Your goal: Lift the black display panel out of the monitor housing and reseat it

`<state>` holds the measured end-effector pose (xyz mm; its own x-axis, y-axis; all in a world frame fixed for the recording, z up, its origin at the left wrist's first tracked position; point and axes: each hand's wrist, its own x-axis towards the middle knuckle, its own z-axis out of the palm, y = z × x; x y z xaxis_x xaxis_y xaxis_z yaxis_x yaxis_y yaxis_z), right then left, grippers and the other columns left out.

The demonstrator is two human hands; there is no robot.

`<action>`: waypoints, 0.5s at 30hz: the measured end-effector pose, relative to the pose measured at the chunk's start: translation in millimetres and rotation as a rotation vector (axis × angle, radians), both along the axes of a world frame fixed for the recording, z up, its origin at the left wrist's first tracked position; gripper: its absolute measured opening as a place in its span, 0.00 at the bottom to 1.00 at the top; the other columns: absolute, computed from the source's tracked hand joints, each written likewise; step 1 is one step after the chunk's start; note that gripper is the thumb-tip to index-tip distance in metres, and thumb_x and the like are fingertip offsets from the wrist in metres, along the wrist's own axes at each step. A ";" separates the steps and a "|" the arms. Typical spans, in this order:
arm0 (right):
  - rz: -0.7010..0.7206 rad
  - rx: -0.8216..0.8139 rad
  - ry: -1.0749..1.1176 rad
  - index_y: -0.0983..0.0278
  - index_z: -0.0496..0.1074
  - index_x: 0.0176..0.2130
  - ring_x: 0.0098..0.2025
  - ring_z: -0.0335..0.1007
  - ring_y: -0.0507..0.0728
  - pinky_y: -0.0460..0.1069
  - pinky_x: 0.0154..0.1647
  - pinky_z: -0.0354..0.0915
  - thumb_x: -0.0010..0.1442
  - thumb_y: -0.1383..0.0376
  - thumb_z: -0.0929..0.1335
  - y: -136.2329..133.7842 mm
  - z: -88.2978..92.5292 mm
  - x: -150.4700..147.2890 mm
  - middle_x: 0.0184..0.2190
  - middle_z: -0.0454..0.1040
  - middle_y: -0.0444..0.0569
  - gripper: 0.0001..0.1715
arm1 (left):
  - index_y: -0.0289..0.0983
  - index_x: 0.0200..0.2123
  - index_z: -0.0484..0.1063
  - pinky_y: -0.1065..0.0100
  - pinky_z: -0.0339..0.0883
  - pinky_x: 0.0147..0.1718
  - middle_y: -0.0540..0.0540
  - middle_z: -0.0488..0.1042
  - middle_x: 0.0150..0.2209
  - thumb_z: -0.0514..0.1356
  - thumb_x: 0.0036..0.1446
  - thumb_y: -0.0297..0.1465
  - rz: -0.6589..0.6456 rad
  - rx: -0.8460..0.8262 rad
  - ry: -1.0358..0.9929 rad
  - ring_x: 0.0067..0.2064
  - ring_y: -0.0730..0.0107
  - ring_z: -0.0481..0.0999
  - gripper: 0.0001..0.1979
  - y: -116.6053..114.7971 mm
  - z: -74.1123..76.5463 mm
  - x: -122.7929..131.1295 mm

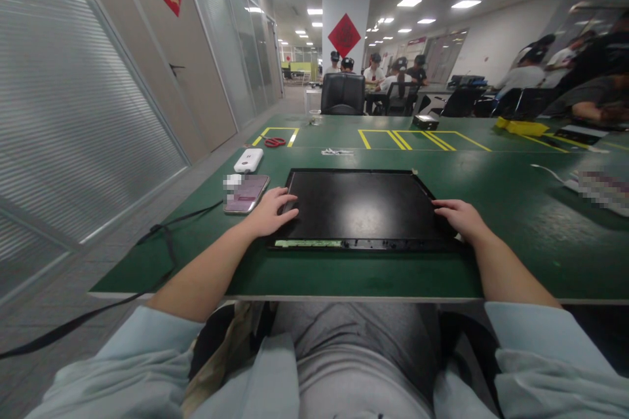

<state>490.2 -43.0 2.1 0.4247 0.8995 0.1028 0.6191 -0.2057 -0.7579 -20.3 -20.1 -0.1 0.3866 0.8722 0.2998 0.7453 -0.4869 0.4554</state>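
Observation:
A black flat screen panel (361, 206) in a thin dark frame lies flat on the green table. Along its near edge runs a narrow strip, part of it pale green (307, 244). My left hand (270, 213) rests on the panel's left edge, fingers spread and thumb over the dark surface. At the right edge, my right hand (462, 217) touches the frame with its fingers stretched out; its thumb side is partly hidden. Neither hand is closed round the panel. A small light scrap (415, 172) shows at the far right corner.
Left of the panel lie a phone (248, 194) and a white power bank (249, 160), with a black strap (170, 242) trailing off the table (363, 280). Beyond are red scissors (274, 142), small metal pieces (337, 152) and a black box (425, 122). People sit farther back.

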 end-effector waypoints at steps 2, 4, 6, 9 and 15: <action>-0.002 0.002 -0.001 0.59 0.84 0.33 0.47 0.80 0.66 0.58 0.53 0.71 0.46 0.66 0.72 0.2 0.2 -0.3 0.37 0.85 0.51 0.12 | 0.37 0.59 0.77 0.39 0.50 0.71 0.33 0.71 0.67 0.58 0.63 0.49 0.019 0.006 0.033 0.72 0.36 0.61 0.29 3.4 -3.3 0.1; -0.006 0.000 0.000 0.59 0.84 0.32 0.47 0.80 0.65 0.57 0.53 0.71 0.45 0.67 0.72 0.5 0.3 -0.4 0.36 0.85 0.51 0.12 | 0.35 0.61 0.76 0.40 0.50 0.71 0.32 0.71 0.67 0.57 0.64 0.48 0.020 0.006 0.072 0.71 0.37 0.62 0.30 5.0 -4.7 0.6; -0.010 -0.004 0.004 0.60 0.84 0.33 0.45 0.80 0.64 0.57 0.50 0.72 0.45 0.67 0.73 0.8 0.3 -0.4 0.35 0.84 0.50 0.12 | 0.32 0.63 0.74 0.41 0.51 0.71 0.30 0.70 0.67 0.56 0.64 0.47 0.012 -0.001 0.112 0.71 0.37 0.63 0.32 5.2 -4.5 1.3; -0.010 -0.002 0.007 0.59 0.85 0.33 0.43 0.80 0.64 0.56 0.47 0.73 0.46 0.67 0.73 1.1 0.3 -0.1 0.33 0.84 0.50 0.12 | 0.31 0.64 0.73 0.41 0.51 0.71 0.29 0.69 0.68 0.55 0.65 0.46 0.005 -0.017 0.159 0.71 0.37 0.63 0.32 4.8 -2.9 1.7; -0.016 -0.001 0.002 0.59 0.85 0.32 0.45 0.80 0.65 0.56 0.49 0.72 0.46 0.68 0.73 1.5 0.1 0.7 0.36 0.85 0.51 0.11 | 0.34 0.67 0.70 0.38 0.51 0.70 0.31 0.68 0.70 0.55 0.66 0.41 -0.002 -0.056 0.193 0.72 0.38 0.61 0.30 6.4 -1.0 -0.4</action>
